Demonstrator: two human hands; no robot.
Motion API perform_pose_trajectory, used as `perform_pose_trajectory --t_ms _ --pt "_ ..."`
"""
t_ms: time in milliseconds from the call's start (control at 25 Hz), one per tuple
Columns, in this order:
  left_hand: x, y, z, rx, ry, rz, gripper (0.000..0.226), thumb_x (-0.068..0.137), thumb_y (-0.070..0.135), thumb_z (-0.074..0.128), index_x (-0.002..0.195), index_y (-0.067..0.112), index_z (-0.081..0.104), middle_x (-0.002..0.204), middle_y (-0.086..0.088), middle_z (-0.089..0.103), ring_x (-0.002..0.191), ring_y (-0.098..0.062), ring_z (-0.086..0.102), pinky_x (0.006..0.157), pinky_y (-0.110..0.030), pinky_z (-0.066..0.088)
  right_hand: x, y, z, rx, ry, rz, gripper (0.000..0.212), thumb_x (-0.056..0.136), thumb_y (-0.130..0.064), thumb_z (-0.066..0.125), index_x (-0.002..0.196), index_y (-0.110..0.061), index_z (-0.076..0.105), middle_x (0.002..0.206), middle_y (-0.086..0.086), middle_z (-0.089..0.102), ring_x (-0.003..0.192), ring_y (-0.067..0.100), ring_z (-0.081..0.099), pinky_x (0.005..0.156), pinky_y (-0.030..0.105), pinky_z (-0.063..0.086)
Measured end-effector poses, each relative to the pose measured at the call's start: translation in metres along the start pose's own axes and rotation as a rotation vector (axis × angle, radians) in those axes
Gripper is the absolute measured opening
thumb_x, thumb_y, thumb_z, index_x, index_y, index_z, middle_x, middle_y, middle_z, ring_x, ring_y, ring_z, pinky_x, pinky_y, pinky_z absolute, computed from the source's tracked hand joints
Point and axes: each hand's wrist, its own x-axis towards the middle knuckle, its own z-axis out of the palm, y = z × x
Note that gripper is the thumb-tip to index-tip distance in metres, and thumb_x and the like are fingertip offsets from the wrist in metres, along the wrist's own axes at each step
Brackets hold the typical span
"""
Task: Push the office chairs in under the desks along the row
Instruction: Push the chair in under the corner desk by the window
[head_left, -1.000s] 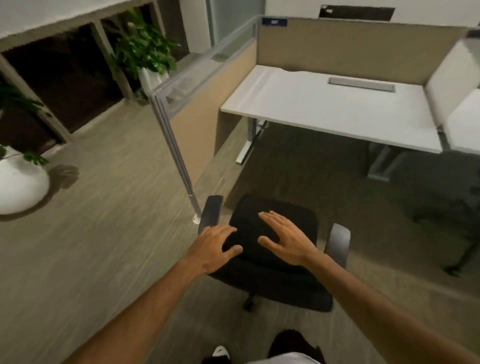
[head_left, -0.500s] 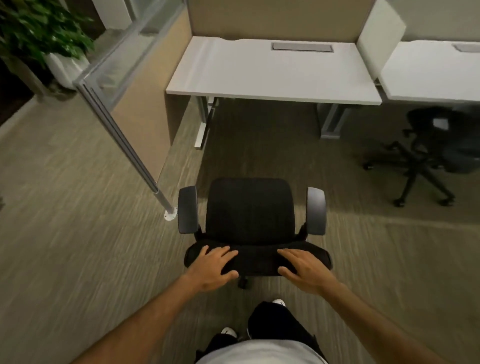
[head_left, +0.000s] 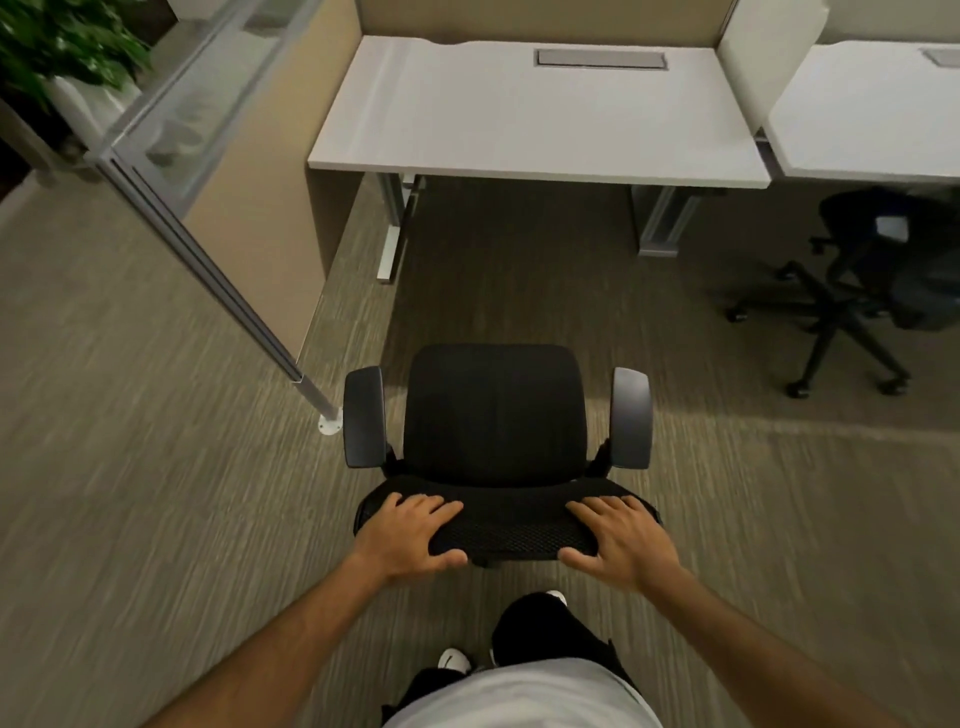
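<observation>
A black office chair (head_left: 496, 415) with grey armrests stands on the carpet in front of me, facing a white desk (head_left: 535, 119). Its seat is well short of the desk's front edge. My left hand (head_left: 408, 535) grips the left end of the mesh backrest top, fingers over it and thumb behind. On the right end of the backrest my right hand (head_left: 621, 540) holds the same way. A second black chair (head_left: 883, 270) stands at the right, partly under the neighbouring white desk (head_left: 872, 104).
A glass and beige partition (head_left: 208, 171) runs along the desk's left side, ending in a metal post with a floor foot (head_left: 330, 423) just left of the chair's armrest. A potted plant (head_left: 67, 57) stands at the far left. My legs are right behind the chair.
My hands came down from above the seat onto the backrest top and took hold of it. The chair now squarely faces the desk, and the view has swung right.
</observation>
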Motion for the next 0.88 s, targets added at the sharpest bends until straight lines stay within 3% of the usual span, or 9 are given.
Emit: perform_pose_trajectory --t_ms 440,880 --pt "0.07 0.001 -0.054 -0.033 -0.037 -0.03 0.092 0.087 0.089 0.023 0.161 0.035 0.02 0.165 0.002 0.031 0.151 -0.016 0.025 0.123 -0.048 0.011 0.055 0.05 -0.043 0.047 -0.009 0.019 0.094 0.085 -0.087 0.001 0.151 -0.032 0.039 0.15 -0.004 0.049 0.138 0.019 0.043 0.115 0.044 0.026" --pt "0.154 -0.014 -0.104 0.011 0.025 -0.027 0.098 0.083 0.093 0.019 0.16 0.033 0.027 0.159 0.003 0.04 0.147 -0.016 0.034 0.12 -0.045 0.022 0.132 0.109 -0.086 0.018 0.021 0.01 0.078 0.095 -0.075 0.005 0.146 -0.033 0.046 0.141 -0.004 0.057 0.128 0.021 0.052 0.108 0.044 0.036"
